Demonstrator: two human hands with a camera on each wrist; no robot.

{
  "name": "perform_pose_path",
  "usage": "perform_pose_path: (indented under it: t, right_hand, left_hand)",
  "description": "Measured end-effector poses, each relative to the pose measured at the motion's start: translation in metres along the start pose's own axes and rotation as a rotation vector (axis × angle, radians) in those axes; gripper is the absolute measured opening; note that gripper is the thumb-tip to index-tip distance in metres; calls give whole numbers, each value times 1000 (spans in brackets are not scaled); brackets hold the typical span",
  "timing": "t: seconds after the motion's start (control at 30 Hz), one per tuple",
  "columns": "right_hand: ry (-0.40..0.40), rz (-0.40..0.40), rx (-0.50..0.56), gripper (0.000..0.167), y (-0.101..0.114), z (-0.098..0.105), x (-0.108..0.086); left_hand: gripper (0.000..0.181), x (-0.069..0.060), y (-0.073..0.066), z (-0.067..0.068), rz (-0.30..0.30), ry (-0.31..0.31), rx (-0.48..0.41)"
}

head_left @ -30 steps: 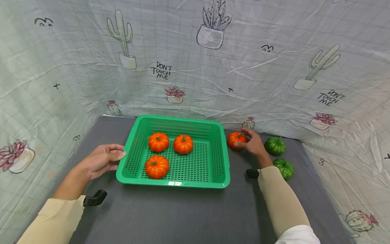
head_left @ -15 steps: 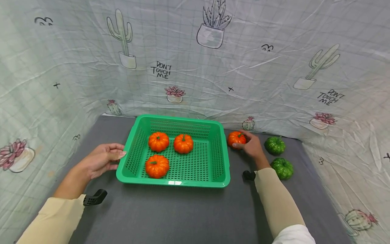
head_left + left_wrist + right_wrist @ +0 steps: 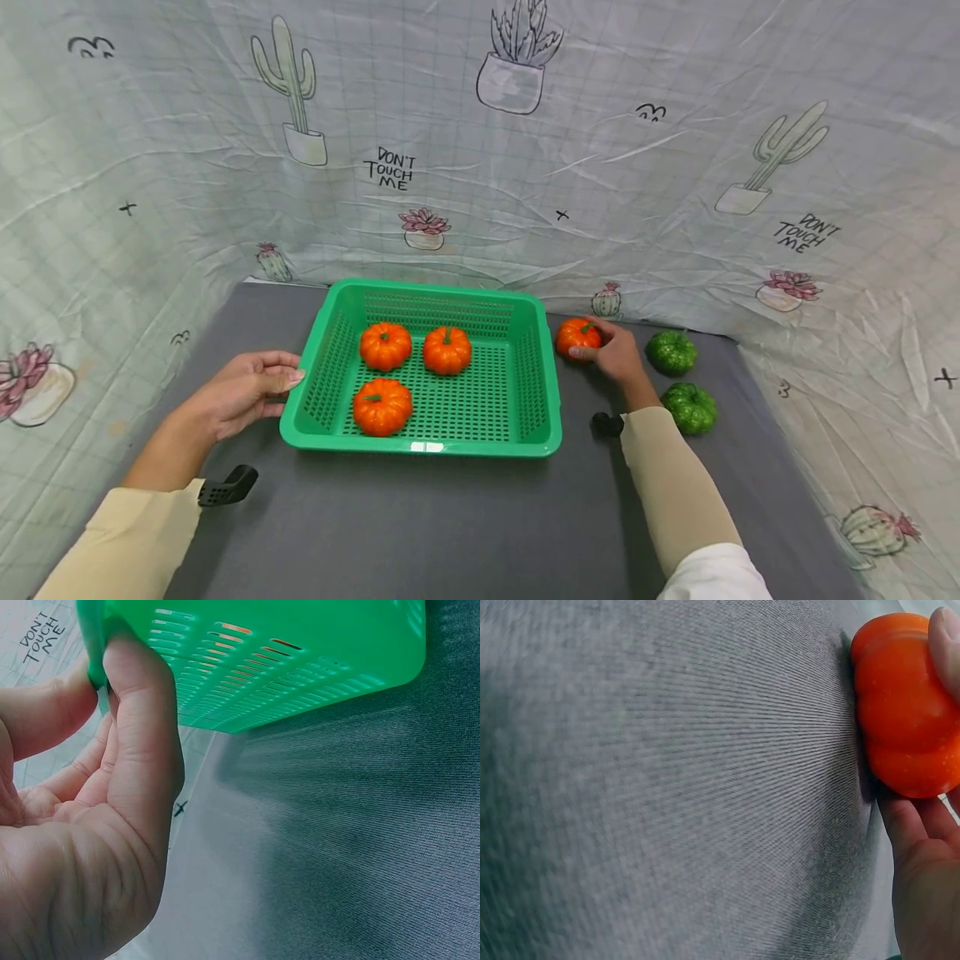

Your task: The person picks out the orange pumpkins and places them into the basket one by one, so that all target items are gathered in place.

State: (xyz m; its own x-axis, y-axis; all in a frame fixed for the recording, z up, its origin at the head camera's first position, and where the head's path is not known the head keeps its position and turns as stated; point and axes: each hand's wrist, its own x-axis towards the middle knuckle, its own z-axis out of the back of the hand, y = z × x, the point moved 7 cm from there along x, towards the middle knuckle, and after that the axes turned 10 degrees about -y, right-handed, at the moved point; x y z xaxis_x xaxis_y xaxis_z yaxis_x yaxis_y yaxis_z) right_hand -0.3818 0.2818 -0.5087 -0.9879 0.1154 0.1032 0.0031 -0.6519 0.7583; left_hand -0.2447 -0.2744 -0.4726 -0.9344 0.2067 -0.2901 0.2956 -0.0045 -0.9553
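Note:
My left hand (image 3: 243,396) pinches the left rim of a green plastic basket (image 3: 480,450), thumb on one side and fingers on the other, as the left wrist view shows. Three small orange pumpkins (image 3: 382,407) sit inside that basket. Just right of it, another orange pumpkin (image 3: 572,338) rests on the grey cloth, and my right hand (image 3: 622,357) holds it. In the right wrist view the thumb lies on one side of this pumpkin (image 3: 907,705), with fingers beneath its other side; part of it is cut off by the frame edge.
Two green pumpkins (image 3: 671,352) lie on the grey table cloth (image 3: 420,525) to the right of my right hand, one beside the forearm. A pale printed curtain (image 3: 465,192) hangs close behind the basket and along both sides.
My right hand has moved slightly left and its fingers and thumb have closed round the orange pumpkin outside the basket. The left hand keeps its hold on the rim; the head view has shifted slightly.

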Motion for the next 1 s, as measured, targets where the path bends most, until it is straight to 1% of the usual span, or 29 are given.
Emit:
perform_pose_path:
  t: [0.1, 0.27, 0.47, 0.67, 0.73, 0.87, 1.0]
  right_hand:
    - [2, -7, 5, 70, 0, -1, 0]
    - [-18, 2, 14, 69, 3, 1, 0]
    - [-23, 1, 10, 68, 3, 2, -1]
    - [-32, 7, -6, 69, 3, 0, -3]
    - [-42, 11, -2, 69, 4, 0, -4]
    - [-81, 25, -10, 68, 5, 2, -3]
    - [-77, 24, -6, 68, 8, 4, -3]
  left_hand:
    - [18, -1, -1, 1, -3, 5, -7]
    - [19, 0, -2, 0, -1, 3, -5]
    - [23, 0, 1, 0, 9, 2, -23]
    - [20, 1, 3, 1, 14, -14, -4]
    - [18, 1, 3, 1, 15, -17, -4]
    - [18, 1, 1, 0, 1, 4, -21]
    - [20, 1, 0, 0, 6, -5, -12]
